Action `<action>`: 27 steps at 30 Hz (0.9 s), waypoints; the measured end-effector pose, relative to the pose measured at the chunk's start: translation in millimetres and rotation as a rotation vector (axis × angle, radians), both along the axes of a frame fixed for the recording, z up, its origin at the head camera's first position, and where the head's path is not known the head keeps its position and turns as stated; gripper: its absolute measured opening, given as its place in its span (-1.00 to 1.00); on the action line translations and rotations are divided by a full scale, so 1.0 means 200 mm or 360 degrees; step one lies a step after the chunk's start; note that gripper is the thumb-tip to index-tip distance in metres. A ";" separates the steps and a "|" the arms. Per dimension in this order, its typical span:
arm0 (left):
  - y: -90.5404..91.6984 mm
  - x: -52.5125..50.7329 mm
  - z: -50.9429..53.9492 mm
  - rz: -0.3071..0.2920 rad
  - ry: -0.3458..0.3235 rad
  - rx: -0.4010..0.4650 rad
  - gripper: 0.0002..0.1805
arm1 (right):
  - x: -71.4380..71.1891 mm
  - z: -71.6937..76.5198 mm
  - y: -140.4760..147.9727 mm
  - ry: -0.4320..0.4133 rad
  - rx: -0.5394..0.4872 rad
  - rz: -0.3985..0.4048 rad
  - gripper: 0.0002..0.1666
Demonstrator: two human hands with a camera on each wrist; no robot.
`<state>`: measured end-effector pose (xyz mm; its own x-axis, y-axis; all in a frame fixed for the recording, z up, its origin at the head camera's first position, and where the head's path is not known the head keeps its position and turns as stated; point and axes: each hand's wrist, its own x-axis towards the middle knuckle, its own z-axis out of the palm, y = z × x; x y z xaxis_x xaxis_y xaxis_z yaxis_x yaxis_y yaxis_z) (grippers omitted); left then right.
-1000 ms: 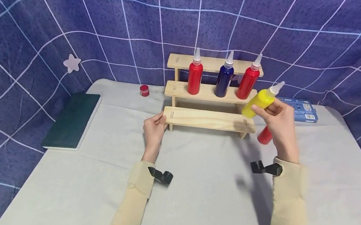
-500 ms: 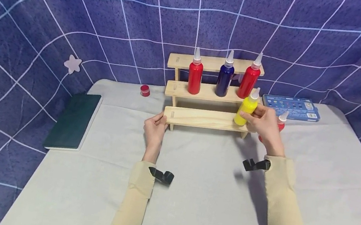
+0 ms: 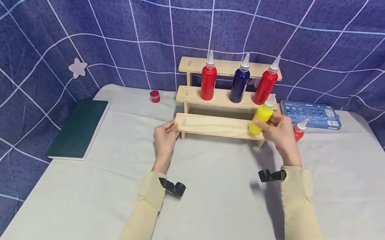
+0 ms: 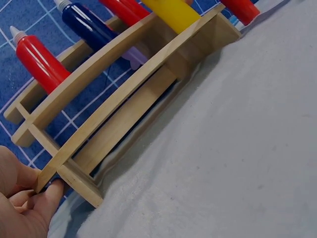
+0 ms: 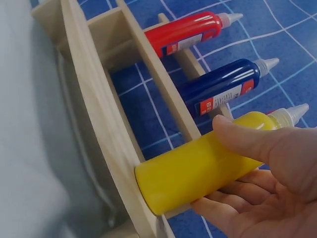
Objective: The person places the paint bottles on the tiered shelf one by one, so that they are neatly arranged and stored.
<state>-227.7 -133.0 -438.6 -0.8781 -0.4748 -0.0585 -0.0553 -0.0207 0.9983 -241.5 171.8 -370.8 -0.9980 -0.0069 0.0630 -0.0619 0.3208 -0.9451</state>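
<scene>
A three-step wooden rack [image 3: 213, 127] stands at the back of the table. My left hand [image 3: 165, 139] pinches the left end of its lowest step between thumb and fingers, as the left wrist view also shows. At the right end of that same step, my right hand [image 3: 281, 133] holds a yellow squeeze bottle [image 3: 261, 119] upright, its base on the board. On the middle step stand a red bottle [image 3: 208, 82], a dark blue bottle [image 3: 239, 85] and a second red bottle [image 3: 265, 87]. Behind my right hand, another red bottle [image 3: 299, 131] is partly hidden.
A blue printed box [image 3: 311, 114] lies at the back right. Left of the rack sits a small red-lidded jar [image 3: 154, 96]. A dark green book [image 3: 78, 128] lies at the table's left edge. A blue curtain [image 3: 147, 23] hangs behind the pale tablecloth [image 3: 217, 205].
My right hand has brought the yellow bottle left and down from beside the rack, and it went from tilted to upright on the lowest step. My left hand has stayed put.
</scene>
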 end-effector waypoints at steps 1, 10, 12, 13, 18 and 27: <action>0.00 0.00 0.00 0.0002 -0.0007 -0.0006 -0.69 | 0.00 0.00 0.00 0.0000 0.0006 0.0002 -0.47; 0.00 0.00 0.01 -0.0004 -0.0007 -0.0027 -0.69 | 0.03 0.07 0.01 0.0081 0.0062 0.0016 -0.36; 0.00 0.00 0.00 -0.0007 0.0010 -0.0024 -0.69 | 0.05 0.11 0.02 0.0113 0.0054 -0.0002 -0.31; 0.00 0.00 0.00 -0.0009 0.0020 -0.0021 -0.69 | 0.06 0.14 0.03 0.0131 0.0048 -0.0018 -0.29; 0.00 0.00 -0.01 -0.0015 0.0049 -0.0015 -0.69 | 0.13 0.24 0.10 0.0261 -0.0099 -0.0143 -0.30; 0.00 0.00 -0.01 -0.0023 0.0042 -0.0025 -0.69 | 0.19 0.29 0.27 0.0527 -0.0721 -0.0242 -0.47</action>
<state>-228.5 -133.3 -440.1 -0.8859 -0.4630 -0.0276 -0.0289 -0.0044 0.9996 -203.9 225.7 -312.8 -0.9122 0.2355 0.3352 -0.3624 -0.0825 -0.9284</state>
